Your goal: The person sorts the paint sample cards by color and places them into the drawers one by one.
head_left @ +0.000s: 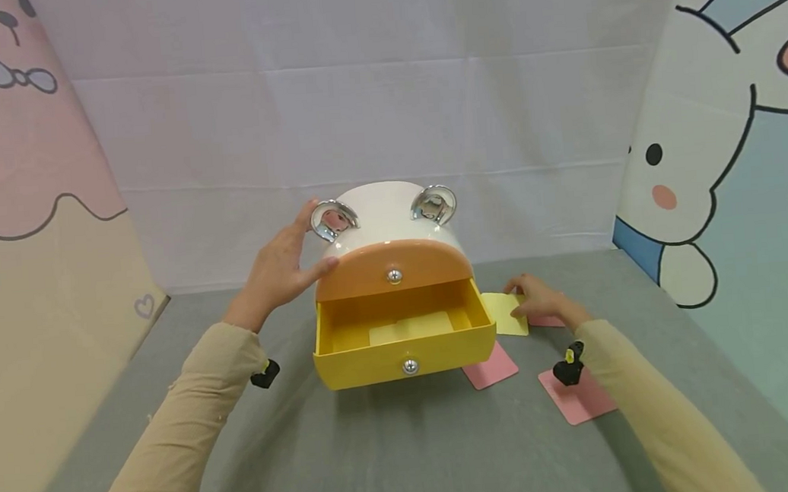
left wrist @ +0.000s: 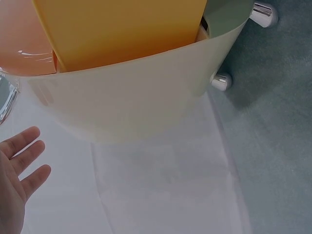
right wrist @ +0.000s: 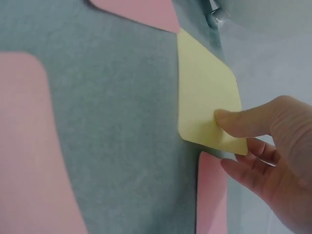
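Observation:
A small white drawer box (head_left: 384, 208) with two shiny ears stands mid-table. Its orange upper drawer (head_left: 362, 273) is closed, while the yellow lower drawer (head_left: 375, 365) is pulled out, with pale yellow card (head_left: 416, 327) lying inside. My left hand (head_left: 277, 268) is at the box's left side, thumb near the orange drawer and fingers spread by the left ear. To the right of the box, my right hand (head_left: 542, 299) pinches a yellow card (right wrist: 204, 92), thumb on top and fingers beneath its edge. A pink card (right wrist: 212, 190) lies just under that hand.
One pink card (head_left: 492, 369) lies by the drawer's right front corner; another pink card (head_left: 586, 400) lies under the right forearm. Behind the grey table (head_left: 381, 453) hangs a white cloth (head_left: 371, 118), with cartoon panels at both sides.

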`<control>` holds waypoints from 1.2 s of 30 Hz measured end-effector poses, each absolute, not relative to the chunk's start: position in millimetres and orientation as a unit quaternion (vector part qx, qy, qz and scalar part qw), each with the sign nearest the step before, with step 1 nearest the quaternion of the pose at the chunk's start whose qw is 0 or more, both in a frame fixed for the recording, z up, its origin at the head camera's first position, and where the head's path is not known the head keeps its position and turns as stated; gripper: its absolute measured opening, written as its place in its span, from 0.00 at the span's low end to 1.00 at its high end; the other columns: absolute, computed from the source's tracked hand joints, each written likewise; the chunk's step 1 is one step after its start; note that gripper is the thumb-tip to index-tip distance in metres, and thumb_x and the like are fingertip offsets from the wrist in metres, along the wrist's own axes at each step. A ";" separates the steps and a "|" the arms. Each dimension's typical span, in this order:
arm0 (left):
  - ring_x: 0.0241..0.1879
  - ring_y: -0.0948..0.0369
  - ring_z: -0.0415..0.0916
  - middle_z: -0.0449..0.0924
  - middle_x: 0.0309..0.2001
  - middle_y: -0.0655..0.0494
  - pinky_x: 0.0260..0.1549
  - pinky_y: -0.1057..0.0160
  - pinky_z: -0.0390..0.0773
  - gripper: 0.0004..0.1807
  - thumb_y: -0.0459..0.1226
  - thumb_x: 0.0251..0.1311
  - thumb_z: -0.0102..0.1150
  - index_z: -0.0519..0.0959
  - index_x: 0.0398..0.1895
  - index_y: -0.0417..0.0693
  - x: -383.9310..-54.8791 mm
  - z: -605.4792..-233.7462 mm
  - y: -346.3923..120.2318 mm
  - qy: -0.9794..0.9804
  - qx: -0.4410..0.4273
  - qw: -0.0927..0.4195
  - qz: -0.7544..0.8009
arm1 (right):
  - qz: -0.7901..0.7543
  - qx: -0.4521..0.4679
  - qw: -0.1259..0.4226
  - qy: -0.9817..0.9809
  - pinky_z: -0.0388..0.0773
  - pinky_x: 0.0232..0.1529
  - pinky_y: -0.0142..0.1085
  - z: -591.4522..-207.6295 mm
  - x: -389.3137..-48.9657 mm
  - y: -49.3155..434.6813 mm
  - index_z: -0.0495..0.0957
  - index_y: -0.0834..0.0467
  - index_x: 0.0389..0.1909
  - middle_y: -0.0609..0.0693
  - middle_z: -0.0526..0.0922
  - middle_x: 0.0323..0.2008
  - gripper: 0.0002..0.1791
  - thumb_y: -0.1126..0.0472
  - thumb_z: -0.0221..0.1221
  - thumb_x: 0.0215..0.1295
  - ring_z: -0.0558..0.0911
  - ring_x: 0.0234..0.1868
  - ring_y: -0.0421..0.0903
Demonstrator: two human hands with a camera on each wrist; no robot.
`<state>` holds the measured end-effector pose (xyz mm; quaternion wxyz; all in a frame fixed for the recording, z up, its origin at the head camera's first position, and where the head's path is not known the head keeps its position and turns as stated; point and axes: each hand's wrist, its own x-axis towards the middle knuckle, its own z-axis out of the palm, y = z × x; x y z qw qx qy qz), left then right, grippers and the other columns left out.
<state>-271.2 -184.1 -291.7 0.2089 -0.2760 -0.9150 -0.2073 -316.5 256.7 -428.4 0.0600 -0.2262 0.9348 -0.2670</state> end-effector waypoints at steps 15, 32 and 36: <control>0.57 0.45 0.65 0.66 0.60 0.42 0.50 0.43 0.67 0.48 0.62 0.53 0.51 0.41 0.72 0.59 -272.1 -291.6 -183.4 -0.913 -0.281 0.215 -0.202 | -0.292 -0.272 -0.015 0.917 0.67 0.33 0.40 -378.2 -292.1 262.0 0.76 0.74 0.35 0.61 0.75 0.30 0.14 0.83 0.45 0.49 0.68 0.31 0.51; 0.58 0.45 0.65 0.64 0.61 0.41 0.51 0.43 0.67 0.48 0.61 0.53 0.51 0.41 0.72 0.59 -272.6 -292.6 -183.5 -0.911 -0.284 0.216 -0.207 | -0.257 -0.221 -0.090 0.936 0.70 0.31 0.38 -282.8 -255.9 271.2 0.76 0.71 0.40 0.59 0.69 0.32 0.11 0.78 0.48 0.59 0.68 0.36 0.53; 0.58 0.45 0.64 0.64 0.62 0.42 0.51 0.43 0.67 0.48 0.61 0.54 0.51 0.41 0.72 0.59 -272.3 -292.6 -184.0 -0.912 -0.283 0.213 -0.208 | -0.268 -0.236 -0.104 0.928 0.71 0.29 0.33 -272.2 -250.2 265.1 0.77 0.69 0.40 0.58 0.69 0.30 0.11 0.77 0.49 0.60 0.70 0.37 0.53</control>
